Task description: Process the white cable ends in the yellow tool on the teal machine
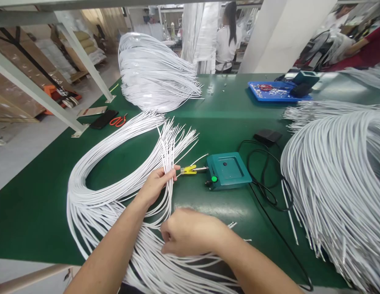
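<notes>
My left hand (156,181) is closed around a small bunch of white cables (168,151), whose ends point up and away from me. Just right of its fingertips is a yellow clip (188,170) on a metal rod, which sticks out of a teal box (228,169) with a green button. Lower down, my right hand (190,230) is curled over the near part of the white cable bundle (153,253). Its fingers are bent inward and slightly blurred; whatever they grip is hidden. Behind my left hand, the bundle loops round in a wide curve on the green table (30,220).
A large cable coil (153,73) lies at the back, another (334,175) at the right. A black cord (263,175) curls beside the box. Orange-handled scissors (118,121), a black phone (104,119) and a blue tray (269,93) lie farther back. Other people work beyond the table.
</notes>
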`<state>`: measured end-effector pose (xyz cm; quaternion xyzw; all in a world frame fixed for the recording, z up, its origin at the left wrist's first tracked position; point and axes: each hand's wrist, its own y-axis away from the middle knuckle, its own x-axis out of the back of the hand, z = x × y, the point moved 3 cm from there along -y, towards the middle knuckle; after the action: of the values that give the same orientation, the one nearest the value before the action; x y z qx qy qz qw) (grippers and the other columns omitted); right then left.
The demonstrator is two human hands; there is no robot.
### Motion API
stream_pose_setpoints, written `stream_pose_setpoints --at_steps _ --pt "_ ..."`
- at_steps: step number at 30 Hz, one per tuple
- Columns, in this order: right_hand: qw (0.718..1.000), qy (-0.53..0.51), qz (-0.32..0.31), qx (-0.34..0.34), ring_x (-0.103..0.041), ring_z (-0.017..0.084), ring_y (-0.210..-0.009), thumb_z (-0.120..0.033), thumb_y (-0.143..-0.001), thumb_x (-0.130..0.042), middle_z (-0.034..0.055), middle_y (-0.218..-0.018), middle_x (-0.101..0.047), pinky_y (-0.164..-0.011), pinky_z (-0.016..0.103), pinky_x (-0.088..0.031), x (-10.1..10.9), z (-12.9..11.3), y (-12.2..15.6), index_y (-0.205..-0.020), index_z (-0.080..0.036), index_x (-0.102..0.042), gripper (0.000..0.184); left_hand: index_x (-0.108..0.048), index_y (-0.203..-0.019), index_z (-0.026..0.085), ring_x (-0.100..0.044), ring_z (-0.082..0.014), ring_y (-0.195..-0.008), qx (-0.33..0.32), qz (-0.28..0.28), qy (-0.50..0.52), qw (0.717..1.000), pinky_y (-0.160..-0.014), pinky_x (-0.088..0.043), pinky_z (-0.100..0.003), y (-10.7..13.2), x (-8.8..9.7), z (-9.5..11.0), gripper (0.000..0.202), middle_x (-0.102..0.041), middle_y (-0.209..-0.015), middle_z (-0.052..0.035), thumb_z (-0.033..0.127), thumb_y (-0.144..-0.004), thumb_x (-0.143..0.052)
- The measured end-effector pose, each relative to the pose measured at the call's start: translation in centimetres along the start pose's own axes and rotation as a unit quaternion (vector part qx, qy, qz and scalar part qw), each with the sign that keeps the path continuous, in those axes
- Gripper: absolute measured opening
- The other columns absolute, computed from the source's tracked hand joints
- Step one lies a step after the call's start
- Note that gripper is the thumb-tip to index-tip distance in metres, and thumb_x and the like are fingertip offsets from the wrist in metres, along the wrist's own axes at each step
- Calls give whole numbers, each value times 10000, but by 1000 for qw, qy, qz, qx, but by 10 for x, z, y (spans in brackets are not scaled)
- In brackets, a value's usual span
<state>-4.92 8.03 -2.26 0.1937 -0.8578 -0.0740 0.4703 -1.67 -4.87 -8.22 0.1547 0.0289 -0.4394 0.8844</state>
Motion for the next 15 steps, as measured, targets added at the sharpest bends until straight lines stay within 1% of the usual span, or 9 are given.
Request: stream_pose_setpoints --at_steps 1,2,3,5,7,8,10,13,15 --pt "998 -36 41 -18 -478 122 -475 -327 -749 -604 11 -535 -609 -444 243 -292 7 9 2 -652 -171 -670 195 -693 -930 137 -551 -104 -672 -5 -5 -8 1000 -674 -420 -219 1 -1 1 300 -620 -701 -14 370 -741 -674" --pt "991 -74 102 -42 -460 104 -478 -303 -767 -579 -1 -532 -587 -464 232 -297 16 19 3 -618 -171 -642 209 -692 -938 139 -563 -112 -684 -11 -10 -11 1000 -692 -426 -229 2 -2 1 301 -631 -707 -14 356 -730 -687" --pt "974 -114 183 -75 -451 94 -490 -294 -792 -543 -9 -537 -571 -481 225 -302 25 32 4 -607 -170 -619 235 -687 -953 143 -577 -118 -695 -13 -17 -12 1000 -713 -433 -240 3 -4 1 309 -643 -725 -14 342 -717 -702" --pt "906 -193 348 -146 -459 88 -519 -322 -836 -480 -19 -581 -562 -509 216 -322 40 58 8 -700 -178 -611 238 -673 -959 153 -603 -124 -693 -2 -42 -8 999 -736 -450 -263 4 -8 0 320 -656 -757 -5 312 -688 -731" --pt "831 -268 453 -179 -458 85 -505 -400 -835 -485 -35 -596 -547 -503 211 -334 45 79 10 -829 -193 -596 235 -654 -918 157 -624 -129 -675 23 -74 -9 997 -726 -466 -275 6 -12 -4 302 -650 -753 9 283 -662 -753" --pt "803 -302 482 -178 -450 82 -489 -429 -823 -501 -43 -592 -535 -493 208 -335 46 86 10 -857 -197 -584 249 -640 -894 155 -632 -131 -667 36 -93 -13 995 -716 -472 -275 7 -13 -5 290 -643 -740 15 269 -655 -760" --pt "767 -360 509 -154 -420 73 -455 -447 -801 -531 -54 -566 -499 -466 204 -325 45 95 7 -836 -199 -568 254 -610 -854 149 -642 -136 -663 51 -125 -20 991 -698 -477 -268 8 -17 -8 273 -630 -719 20 245 -650 -764" --pt "740 -423 509 -119 -365 60 -423 -439 -781 -563 -63 -521 -443 -435 202 -299 42 97 4 -758 -192 -556 249 -562 -834 150 -657 -148 -723 43 -135 6 990 -695 -478 -249 11 -20 -5 248 -632 -753 4 238 -685 -740" --pt "729 -458 496 -113 -340 53 -413 -427 -758 -597 -69 -501 -421 -423 201 -283 41 95 2 -739 -186 -562 244 -534 -839 157 -660 -159 -801 32 -125 52 990 -720 -483 -249 13 -22 0 230 -642 -857 -18 248 -722 -709"
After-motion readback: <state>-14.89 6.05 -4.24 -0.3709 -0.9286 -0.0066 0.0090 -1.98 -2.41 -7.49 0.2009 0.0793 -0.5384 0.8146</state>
